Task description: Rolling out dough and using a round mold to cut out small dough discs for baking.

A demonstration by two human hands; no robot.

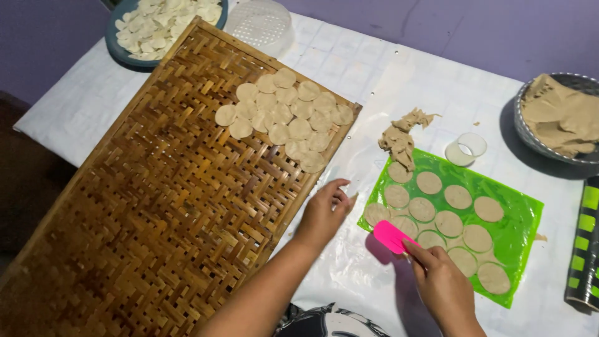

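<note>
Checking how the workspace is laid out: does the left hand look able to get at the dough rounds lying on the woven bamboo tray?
Probably yes. The left hand hovers empty at the woven bamboo tray edge, and nothing lies between it and the dough rounds, just beyond its fingertips.

My table (81, 106) is covered in white plastic sheeting. On its left lies a large woven bamboo tray (156, 206), set at a slant and reaching from the near left to the far middle. At the far left sits a blue-rimmed plate (117, 47), and just right of it a round white perforated lid (259, 25). To the right of the tray lies a green plastic sheet (524, 206), with a heap of dough scraps (402, 137) at its far corner and a small clear cup (467, 148) beside that. A metal bowl (523, 128) stands at the far right, and a black-and-green roll (583, 243) lies at the right edge.
</note>
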